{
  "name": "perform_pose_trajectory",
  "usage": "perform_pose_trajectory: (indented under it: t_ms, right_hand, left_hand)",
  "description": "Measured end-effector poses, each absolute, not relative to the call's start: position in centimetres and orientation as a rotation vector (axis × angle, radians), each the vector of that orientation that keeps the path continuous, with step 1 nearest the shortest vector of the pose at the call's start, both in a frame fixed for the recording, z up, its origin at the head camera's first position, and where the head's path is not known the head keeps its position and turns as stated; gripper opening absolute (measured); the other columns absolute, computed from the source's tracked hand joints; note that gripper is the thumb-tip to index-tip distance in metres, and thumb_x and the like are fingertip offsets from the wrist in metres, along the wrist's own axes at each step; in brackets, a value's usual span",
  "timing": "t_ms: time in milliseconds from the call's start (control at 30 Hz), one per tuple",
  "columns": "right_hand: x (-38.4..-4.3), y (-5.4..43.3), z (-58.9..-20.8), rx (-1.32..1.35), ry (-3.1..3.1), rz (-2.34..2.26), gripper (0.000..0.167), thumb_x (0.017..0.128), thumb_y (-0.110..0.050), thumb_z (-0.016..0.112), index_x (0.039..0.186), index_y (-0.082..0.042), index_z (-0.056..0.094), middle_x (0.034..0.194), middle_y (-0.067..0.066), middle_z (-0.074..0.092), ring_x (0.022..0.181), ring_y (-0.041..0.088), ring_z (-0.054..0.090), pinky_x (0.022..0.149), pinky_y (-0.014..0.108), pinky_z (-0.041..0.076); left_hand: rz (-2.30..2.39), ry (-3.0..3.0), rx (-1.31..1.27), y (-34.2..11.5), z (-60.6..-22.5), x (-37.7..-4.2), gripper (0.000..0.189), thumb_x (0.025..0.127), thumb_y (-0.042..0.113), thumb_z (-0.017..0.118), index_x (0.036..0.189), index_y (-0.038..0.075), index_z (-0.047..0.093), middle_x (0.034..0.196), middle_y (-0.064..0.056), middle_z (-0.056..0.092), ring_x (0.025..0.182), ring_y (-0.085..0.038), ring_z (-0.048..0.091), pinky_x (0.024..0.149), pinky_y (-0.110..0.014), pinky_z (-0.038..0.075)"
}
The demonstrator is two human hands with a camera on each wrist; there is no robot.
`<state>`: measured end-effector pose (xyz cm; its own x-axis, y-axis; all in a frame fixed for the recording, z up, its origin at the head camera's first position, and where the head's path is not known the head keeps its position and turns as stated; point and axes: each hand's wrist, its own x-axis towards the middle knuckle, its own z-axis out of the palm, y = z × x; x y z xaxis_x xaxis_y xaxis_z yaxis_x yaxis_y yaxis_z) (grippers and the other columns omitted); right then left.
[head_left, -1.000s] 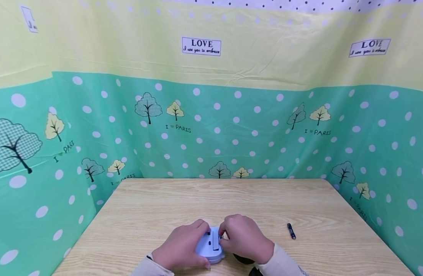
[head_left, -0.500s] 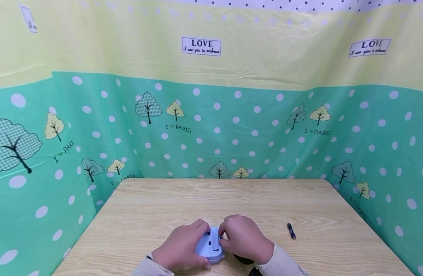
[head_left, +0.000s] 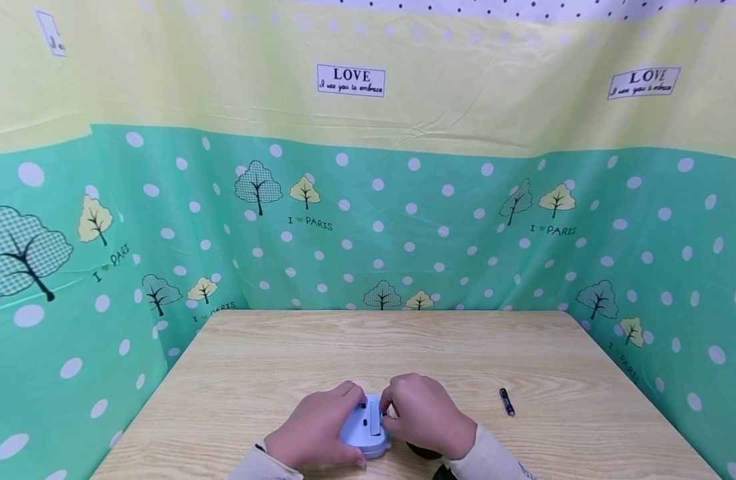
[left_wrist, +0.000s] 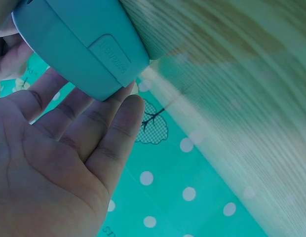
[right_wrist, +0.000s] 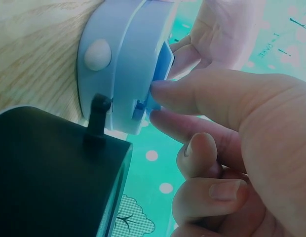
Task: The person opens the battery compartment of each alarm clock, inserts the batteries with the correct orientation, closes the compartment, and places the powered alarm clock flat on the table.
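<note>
A pale blue alarm clock, with a raised SNOOZE/LIGHT button, lies back side up on the table. My left hand grips it from the left, thumb at the near edge and fingers at the far edge. On its back, a narrow battery cover stands tilted up; it shows as a blue flap in the right wrist view. The thumb and index finger of my right hand pinch at the cover's right edge. Whatever lies inside the compartment is hidden.
Farther right on the wooden table lies a small dark cylinder that looks like a battery. A black object sits under my right wrist. Polka-dot green and yellow cloth hangs around the table.
</note>
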<state>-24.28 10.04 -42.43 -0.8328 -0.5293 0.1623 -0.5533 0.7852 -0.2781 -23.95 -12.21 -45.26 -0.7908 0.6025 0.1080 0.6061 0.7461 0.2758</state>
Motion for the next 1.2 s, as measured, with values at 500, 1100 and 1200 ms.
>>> perform_pose_trajectory:
  t_ms: [500,1100,1200]
  right_hand:
    - [-24.27,9.98,-42.38,0.873,-2.903,0.488,0.004,0.083,-0.025,0.084,0.086,-0.023,0.082,0.071,-0.017,0.061,0.057,0.001,0.048,0.054,0.02,0.042]
    - [-24.29,10.01,-42.53,0.881,-2.879,0.459,0.003,0.082,-0.025,0.084,0.085,-0.023,0.083,0.074,-0.015,0.066,0.056,-0.001,0.048,0.055,0.019,0.043]
    - [-24.28,10.05,-42.52,0.883,-2.877,0.459,0.004,0.082,-0.024,0.084,0.085,-0.022,0.083,0.074,-0.014,0.066,0.056,-0.001,0.048,0.055,0.019,0.043]
  left_hand:
    - [-0.47,-2.92,-1.013,-12.31,-45.26,-24.02,0.076,0.067,0.065,0.088,0.125,0.028,0.057,0.12,0.016,0.059,0.089,0.0,0.055,0.077,-0.024,0.051]
    - [-0.487,-2.909,-1.017,-12.3,-45.23,-23.89,0.075,0.065,0.066,0.088,0.123,0.029,0.057,0.119,0.016,0.059,0.087,0.0,0.055,0.074,-0.024,0.049]
    - [-0.485,-2.909,-1.016,-12.29,-45.19,-23.85,0.075,0.065,0.066,0.088,0.123,0.029,0.057,0.119,0.016,0.059,0.087,-0.001,0.055,0.074,-0.024,0.049]
